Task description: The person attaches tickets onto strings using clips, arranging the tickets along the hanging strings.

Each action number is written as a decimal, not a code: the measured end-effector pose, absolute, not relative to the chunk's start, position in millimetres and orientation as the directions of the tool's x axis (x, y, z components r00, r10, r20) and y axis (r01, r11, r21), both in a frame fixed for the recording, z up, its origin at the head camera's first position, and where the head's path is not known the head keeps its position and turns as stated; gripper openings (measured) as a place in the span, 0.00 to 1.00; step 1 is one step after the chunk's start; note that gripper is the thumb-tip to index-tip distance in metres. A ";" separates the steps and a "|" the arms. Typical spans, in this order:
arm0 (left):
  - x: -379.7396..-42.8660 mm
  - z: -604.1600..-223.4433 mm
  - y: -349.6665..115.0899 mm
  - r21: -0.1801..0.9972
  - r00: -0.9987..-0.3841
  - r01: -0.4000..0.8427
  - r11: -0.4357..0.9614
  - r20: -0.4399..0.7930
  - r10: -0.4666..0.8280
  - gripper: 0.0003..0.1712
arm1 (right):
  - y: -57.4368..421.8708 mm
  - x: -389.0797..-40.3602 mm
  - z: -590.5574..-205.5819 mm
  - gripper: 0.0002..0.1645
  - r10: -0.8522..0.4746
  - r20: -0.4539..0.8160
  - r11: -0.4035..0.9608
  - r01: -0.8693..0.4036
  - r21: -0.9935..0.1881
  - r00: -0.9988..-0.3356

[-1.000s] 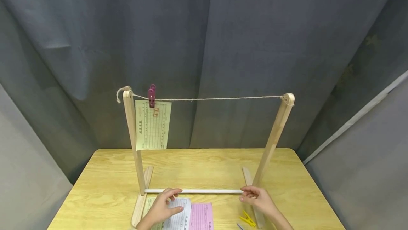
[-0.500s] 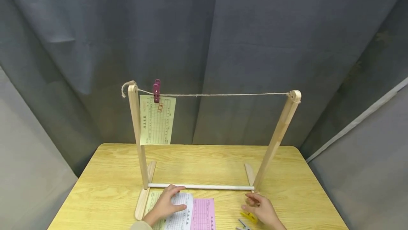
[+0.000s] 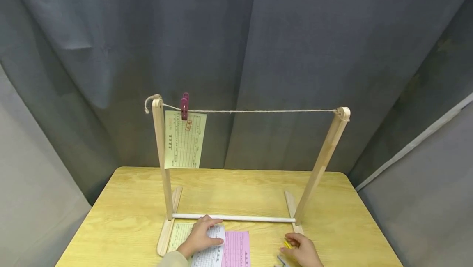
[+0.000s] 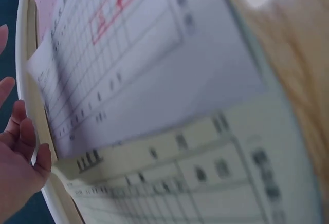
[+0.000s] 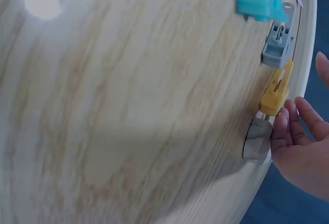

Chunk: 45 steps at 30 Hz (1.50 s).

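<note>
My left hand [image 3: 201,237] is over a white printed slip [image 3: 208,256], thumb and forefinger spread apart. Beneath lies a pale green slip [image 3: 179,234], and a pink slip [image 3: 237,248] is to the right. Whether the fingers touch the paper is unclear. My right hand [image 3: 304,251] is at a yellow clothespin [image 5: 277,89] on the table, fingertips beside it and thumb apart in the right wrist view. A grey-blue clothespin [image 5: 278,44] and a turquoise one [image 5: 262,0] lie in line with it.
A wooden stand with a left post [image 3: 162,156], right post [image 3: 321,164] and white crossbar [image 3: 255,218] is beyond the hands. Its string [image 3: 258,111] carries a green slip [image 3: 184,143] under a purple clothespin [image 3: 184,106]. Grey curtain [image 3: 236,53] hangs behind the table [image 3: 129,193].
My right hand has left the crossbar's right end and come down toward me to the yellow clothespin. The left hand has shifted slightly right over the slips. The head view has tilted a little.
</note>
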<state>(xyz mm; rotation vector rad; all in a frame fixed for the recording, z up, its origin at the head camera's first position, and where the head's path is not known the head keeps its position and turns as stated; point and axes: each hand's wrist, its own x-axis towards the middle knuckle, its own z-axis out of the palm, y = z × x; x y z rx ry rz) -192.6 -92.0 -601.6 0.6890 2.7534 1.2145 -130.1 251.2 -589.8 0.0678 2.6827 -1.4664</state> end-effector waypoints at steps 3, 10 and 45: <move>-192.5 -605.2 -87.6 0.699 -0.900 0.372 0.611 0.110 0.422 0.34 | 253.7 -130.2 -595.9 0.32 -0.032 -0.099 0.547 0.065 -0.835 -0.995; -193.7 -606.9 -78.1 0.651 -0.892 0.387 0.653 0.086 0.443 0.34 | 263.0 -136.2 -607.3 0.29 -0.117 -0.060 0.600 -0.022 -0.800 -0.991; -190.5 -608.5 -67.2 0.600 -0.906 0.375 0.706 0.077 0.416 0.15 | 266.0 -146.9 -631.6 0.18 -0.291 0.429 0.607 -0.512 -0.607 -0.855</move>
